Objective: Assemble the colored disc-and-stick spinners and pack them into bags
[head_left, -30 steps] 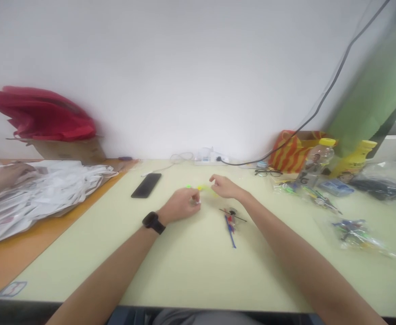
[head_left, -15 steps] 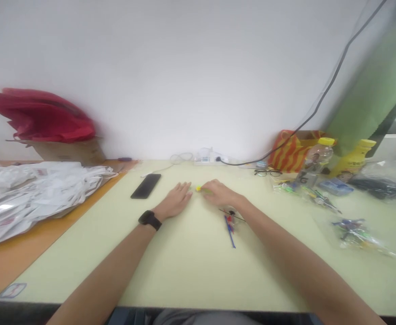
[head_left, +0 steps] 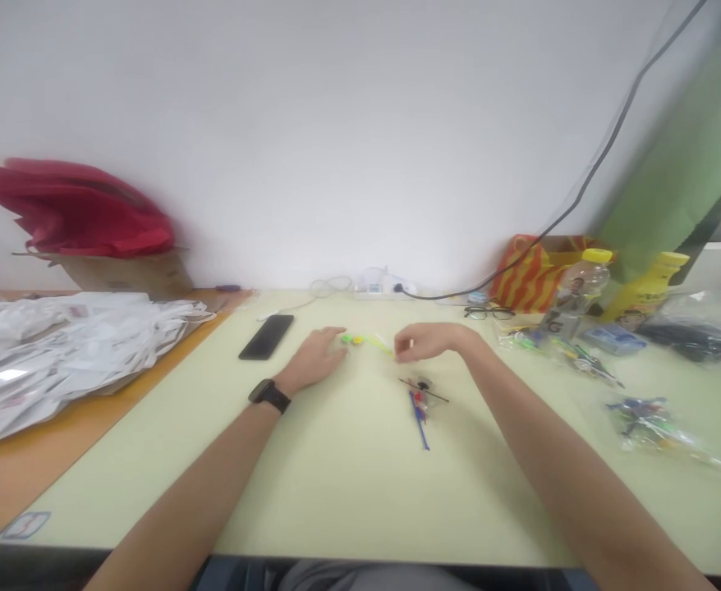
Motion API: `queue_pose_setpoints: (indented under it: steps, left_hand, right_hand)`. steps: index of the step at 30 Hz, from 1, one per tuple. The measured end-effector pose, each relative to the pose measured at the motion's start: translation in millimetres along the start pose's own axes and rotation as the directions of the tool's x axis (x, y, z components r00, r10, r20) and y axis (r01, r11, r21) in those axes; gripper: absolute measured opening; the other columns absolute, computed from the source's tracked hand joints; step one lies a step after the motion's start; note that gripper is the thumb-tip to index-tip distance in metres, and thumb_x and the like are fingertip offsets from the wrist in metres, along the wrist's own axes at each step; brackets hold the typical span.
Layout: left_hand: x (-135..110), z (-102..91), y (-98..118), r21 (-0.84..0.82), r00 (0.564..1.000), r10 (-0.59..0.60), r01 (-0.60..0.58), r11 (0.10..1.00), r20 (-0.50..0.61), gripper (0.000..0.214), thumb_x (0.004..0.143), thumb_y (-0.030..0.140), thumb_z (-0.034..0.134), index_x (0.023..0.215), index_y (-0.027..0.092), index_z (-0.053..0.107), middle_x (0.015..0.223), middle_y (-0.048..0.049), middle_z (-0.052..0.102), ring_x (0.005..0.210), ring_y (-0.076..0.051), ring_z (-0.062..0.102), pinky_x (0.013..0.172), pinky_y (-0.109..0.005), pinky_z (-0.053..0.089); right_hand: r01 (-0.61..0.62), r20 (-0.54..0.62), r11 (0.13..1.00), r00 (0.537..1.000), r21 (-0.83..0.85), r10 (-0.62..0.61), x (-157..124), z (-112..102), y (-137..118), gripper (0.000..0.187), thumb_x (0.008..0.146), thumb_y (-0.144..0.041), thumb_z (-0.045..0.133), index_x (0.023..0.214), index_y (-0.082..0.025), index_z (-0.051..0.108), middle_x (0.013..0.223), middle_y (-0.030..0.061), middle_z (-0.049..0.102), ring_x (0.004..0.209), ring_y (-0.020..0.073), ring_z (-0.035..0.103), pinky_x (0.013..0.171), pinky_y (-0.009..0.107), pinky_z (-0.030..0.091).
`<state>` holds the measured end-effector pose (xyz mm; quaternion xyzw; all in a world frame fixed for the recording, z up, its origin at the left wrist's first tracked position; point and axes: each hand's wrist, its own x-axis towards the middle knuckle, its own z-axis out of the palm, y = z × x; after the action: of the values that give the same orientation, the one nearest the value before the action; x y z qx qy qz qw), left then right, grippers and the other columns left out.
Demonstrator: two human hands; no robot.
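Note:
My left hand (head_left: 312,359) rests on the pale green table (head_left: 348,484), a black watch (head_left: 268,395) on its wrist, its fingertips reaching a small green and yellow toy piece (head_left: 355,338). A thin yellow-green strip (head_left: 382,344) runs from that piece toward my right hand (head_left: 431,340), which is raised slightly with fingers pinched near the strip's end. A small toy with a blue stick, red part and black rod (head_left: 420,400) lies just below my right hand.
A black phone (head_left: 266,336) lies to the left. White plastic bags (head_left: 58,353) are heaped on the orange table at far left. Bottles (head_left: 576,297), glasses (head_left: 487,313) and clear bags of small toys (head_left: 649,422) crowd the right side. A power strip (head_left: 378,287) sits at the wall.
My right hand has lifted off the table and moved right, drawing the yellow-green strip out. My left hand went from flat to reaching the green and yellow piece. The other person's hand at left has gone.

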<state>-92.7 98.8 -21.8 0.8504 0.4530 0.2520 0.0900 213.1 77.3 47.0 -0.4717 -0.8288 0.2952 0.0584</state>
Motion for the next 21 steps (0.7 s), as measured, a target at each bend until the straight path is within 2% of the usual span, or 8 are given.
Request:
queue_pose_setpoints:
  steps: [2, 4, 5, 8, 12, 15, 19, 21]
  left_hand:
    - [0.2, 1.0, 1.5, -0.025, 1.0, 0.021, -0.02, 0.999, 0.012, 0.047, 0.098, 0.048, 0.056, 0.139, 0.027, 0.062, 0.142, -0.0082, 0.064, 0.132, -0.032, 0.056, 0.114, -0.05, 0.042]
    - [1.6, 3.2, 4.0, -0.038, 1.0, 0.017, -0.017, 0.999, -0.002, 0.042, 0.099, 0.048, 0.055, 0.134, 0.027, 0.066, 0.136, -0.0075, 0.067, 0.128, -0.031, 0.058, 0.112, -0.049, 0.044]
    - [2.5, 4.4, 5.3, -0.038, 1.0, 0.008, -0.009, 0.999, -0.016, 0.041, 0.098, 0.049, 0.055, 0.131, 0.027, 0.067, 0.133, -0.0077, 0.069, 0.126, -0.031, 0.06, 0.111, -0.049, 0.045]
    - [4.7, 6.7, 7.9, -0.032, 0.999, -0.018, 0.017, 0.999, -0.05, 0.042, 0.097, 0.051, 0.057, 0.129, 0.026, 0.068, 0.128, -0.0088, 0.071, 0.121, -0.031, 0.062, 0.108, -0.049, 0.047]
    - [4.6, 7.4, 8.0, -0.031, 0.998, -0.031, 0.03, 0.999, -0.062, 0.041, 0.097, 0.052, 0.058, 0.126, 0.025, 0.068, 0.123, -0.009, 0.072, 0.118, -0.031, 0.063, 0.105, -0.049, 0.048]
    - [3.7, 6.0, 9.1, -0.032, 0.996, -0.029, 0.026, 0.999, -0.08, 0.042, 0.097, 0.051, 0.058, 0.13, 0.025, 0.066, 0.129, -0.0088, 0.07, 0.122, -0.031, 0.06, 0.108, -0.049, 0.046]
    - [3.6, 0.9, 19.9, -0.052, 0.967, 0.01, -0.024, 0.998, -0.256, 0.041, 0.101, 0.044, 0.054, 0.137, 0.025, 0.06, 0.139, -0.0081, 0.064, 0.131, -0.029, 0.054, 0.115, -0.049, 0.041]
    - [3.5, -1.5, 30.2, -0.09, 0.945, 0.024, -0.057, 0.994, -0.326, 0.037, 0.102, 0.042, 0.053, 0.135, 0.026, 0.061, 0.137, -0.0074, 0.065, 0.128, -0.027, 0.057, 0.112, -0.048, 0.044]
  right_hand:
    - [-0.082, 0.243, 0.994, 0.968, 0.071, 0.062, -12.9, -7.6, -0.6, 0.034, 0.062, -0.042, 0.092, 0.085, -0.021, 0.078, 0.093, 0.0055, 0.077, 0.075, 0.0202, 0.069, 0.064, 0.028, 0.053]
    - [-0.184, 0.425, 0.974, 0.899, 0.136, 0.11, -19.7, -9.9, -1.2, 0.045, 0.052, -0.04, 0.095, 0.088, -0.02, 0.078, 0.09, 0.0043, 0.076, 0.072, 0.0189, 0.07, 0.063, 0.027, 0.055]
    - [-0.219, 0.468, 0.963, 0.875, 0.158, 0.122, -20.5, -9.5, -1.2, 0.047, 0.049, -0.038, 0.096, 0.088, -0.02, 0.077, 0.087, 0.0036, 0.076, 0.071, 0.0183, 0.07, 0.063, 0.027, 0.055]
    - [-0.229, 0.474, 0.951, 0.874, 0.209, 0.106, -17.2, -6.3, 0.8, 0.043, 0.046, -0.03, 0.094, 0.083, -0.018, 0.076, 0.078, 0.0017, 0.074, 0.067, 0.017, 0.07, 0.062, 0.026, 0.055]
    - [-0.203, 0.431, 0.942, 0.9, 0.268, 0.071, -14.0, -4.5, 6.5, 0.032, 0.051, -0.024, 0.085, 0.081, -0.017, 0.077, 0.08, 0.003, 0.076, 0.07, 0.019, 0.071, 0.064, 0.028, 0.057]
    - [-0.181, 0.349, 0.939, 0.934, 0.294, 0.071, -15.1, -8.1, 11.9, 0.025, 0.053, -0.015, 0.079, 0.078, -0.017, 0.075, 0.079, 0.0033, 0.075, 0.067, 0.0206, 0.071, 0.063, 0.03, 0.055]
    - [-0.078, 0.084, 0.922, 0.995, 0.379, 0.049, -9.4, -12.7, 17.1, 0.026, 0.058, -0.007, 0.073, 0.081, -0.019, 0.072, 0.075, 0.0012, 0.071, 0.066, 0.018, 0.065, 0.06, 0.027, 0.049]
    - [0.01, -0.07, 0.892, 0.997, 0.452, 0.024, -2.3, -10.0, 15.9, 0.026, 0.064, -0.008, 0.07, 0.088, -0.02, 0.069, 0.082, 0.0013, 0.071, 0.069, 0.0163, 0.064, 0.064, 0.027, 0.05]
